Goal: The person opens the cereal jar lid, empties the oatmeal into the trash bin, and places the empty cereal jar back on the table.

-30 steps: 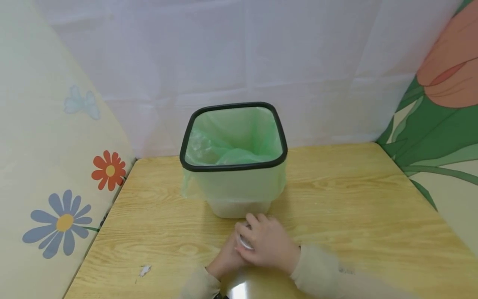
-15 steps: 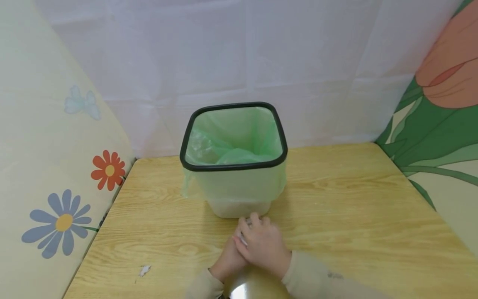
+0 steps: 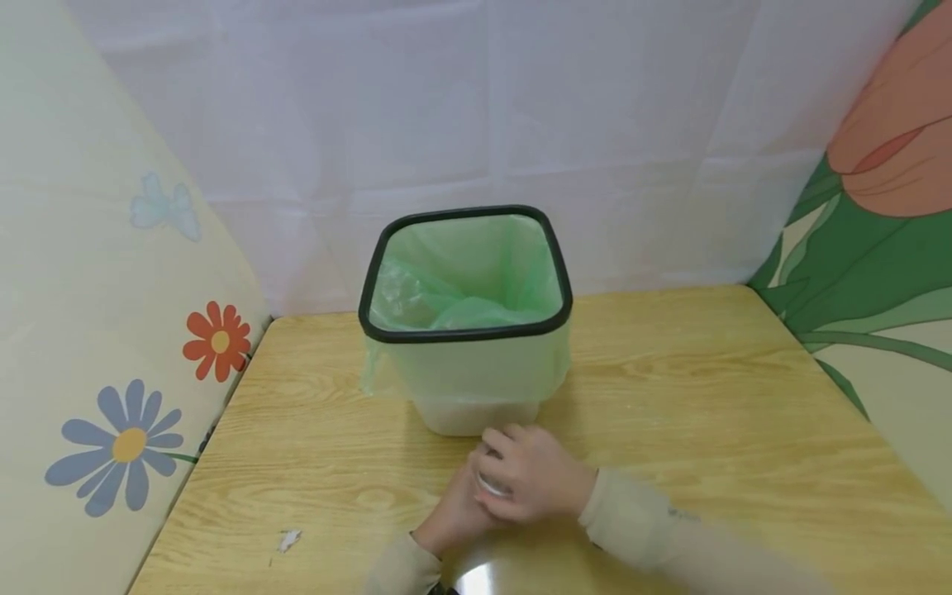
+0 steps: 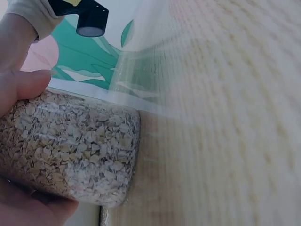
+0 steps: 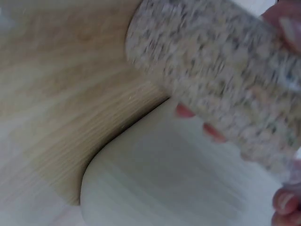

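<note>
Under right hand (image 3: 534,473); jar (image 4: 80,146) in left hand (image 3: 464,504)

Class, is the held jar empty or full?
The jar is not empty: flakes show through its wall. Whether full, cannot tell: the right hand hides much of its top.

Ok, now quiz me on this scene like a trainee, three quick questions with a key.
1. True or false: the trash bin lies tipped on its side.
2. What color is the liner bag folded over the bin's rim?
3. The clear jar gripped by the left hand contains: A) dried beans, B) oat flakes, C) water.

Key: 1. False, it stands upright. 2. Light green. 3. B.
</note>
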Motion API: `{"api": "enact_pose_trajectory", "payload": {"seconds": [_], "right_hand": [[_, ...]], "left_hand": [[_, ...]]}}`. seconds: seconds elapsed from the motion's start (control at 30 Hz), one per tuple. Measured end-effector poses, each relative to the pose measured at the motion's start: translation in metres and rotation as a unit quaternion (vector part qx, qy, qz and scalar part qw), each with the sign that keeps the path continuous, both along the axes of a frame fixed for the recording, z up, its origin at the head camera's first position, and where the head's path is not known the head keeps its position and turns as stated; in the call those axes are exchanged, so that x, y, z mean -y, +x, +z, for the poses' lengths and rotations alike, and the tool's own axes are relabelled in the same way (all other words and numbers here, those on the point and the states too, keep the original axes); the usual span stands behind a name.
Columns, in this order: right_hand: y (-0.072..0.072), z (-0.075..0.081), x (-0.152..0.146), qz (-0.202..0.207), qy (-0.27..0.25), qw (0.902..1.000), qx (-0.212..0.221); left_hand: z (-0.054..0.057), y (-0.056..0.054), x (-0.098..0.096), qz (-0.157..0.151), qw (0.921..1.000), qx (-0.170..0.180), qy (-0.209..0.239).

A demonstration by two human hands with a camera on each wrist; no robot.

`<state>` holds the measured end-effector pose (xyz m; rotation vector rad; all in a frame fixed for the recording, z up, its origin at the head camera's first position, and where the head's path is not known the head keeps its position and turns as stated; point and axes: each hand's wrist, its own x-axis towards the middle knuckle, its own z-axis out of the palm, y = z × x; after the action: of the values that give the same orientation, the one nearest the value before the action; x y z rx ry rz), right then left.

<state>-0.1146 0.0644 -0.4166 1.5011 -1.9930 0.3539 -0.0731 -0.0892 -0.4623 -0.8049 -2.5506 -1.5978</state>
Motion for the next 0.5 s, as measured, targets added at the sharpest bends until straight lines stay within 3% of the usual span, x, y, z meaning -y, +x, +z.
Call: {"api": "enact_pose_trajectory", "payload": {"seconds": [0.3,0.4,0.47,0.5], "right_hand": [[-0.011,0.005,-0.007,0.079,0.062,0.9948,0.018],[-0.006,0.009,-0.009,0.061,0.085,0.9936,0.044],[0.002,0.012,-0.008,0.018,0.093,0.9939,0.057],[0.008,0.014,-0.007,-0.012,0.092,0.9935,0.066]], "left_hand": [[-0.003,0.002,0.004,-0.037,0.998,0.044,0.026],[-0.004,0.003,0.003,-0.035,0.9981,0.041,0.029],[-0.005,0.003,0.0,-0.02,0.9989,0.032,0.027],[-0.005,0.004,-0.001,-0.01,0.9999,0.009,0.007]]}}
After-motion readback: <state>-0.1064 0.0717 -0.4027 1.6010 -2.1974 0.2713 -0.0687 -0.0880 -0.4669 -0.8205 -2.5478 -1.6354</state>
